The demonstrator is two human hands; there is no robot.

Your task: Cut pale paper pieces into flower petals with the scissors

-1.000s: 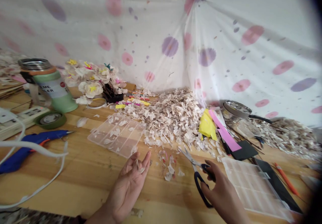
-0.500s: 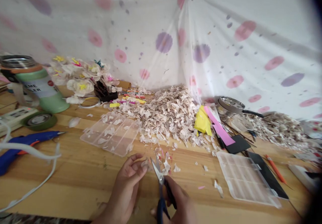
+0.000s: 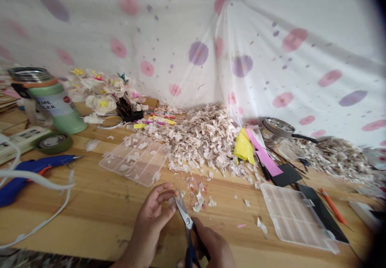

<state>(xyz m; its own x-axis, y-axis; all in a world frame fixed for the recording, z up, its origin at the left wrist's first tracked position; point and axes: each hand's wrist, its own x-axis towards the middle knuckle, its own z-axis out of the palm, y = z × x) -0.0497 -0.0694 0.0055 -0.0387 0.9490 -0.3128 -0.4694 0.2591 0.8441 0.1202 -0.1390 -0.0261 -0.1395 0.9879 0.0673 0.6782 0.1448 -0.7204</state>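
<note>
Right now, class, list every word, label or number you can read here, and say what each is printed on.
"EME" over "LER": white label on the green tumbler, letters before them hidden.
Red round mark on that label: too small to read.
Power strip markings: too blurred to read.
Scissors in the right hand, paper scrap in the left hand: no text.

Your scissors (image 3: 184, 215), silver blades on dark blue handles, tilt up and away from you, their tips at a small pale scrap (image 3: 172, 200) pinched in your left hand (image 3: 153, 215).
</note>
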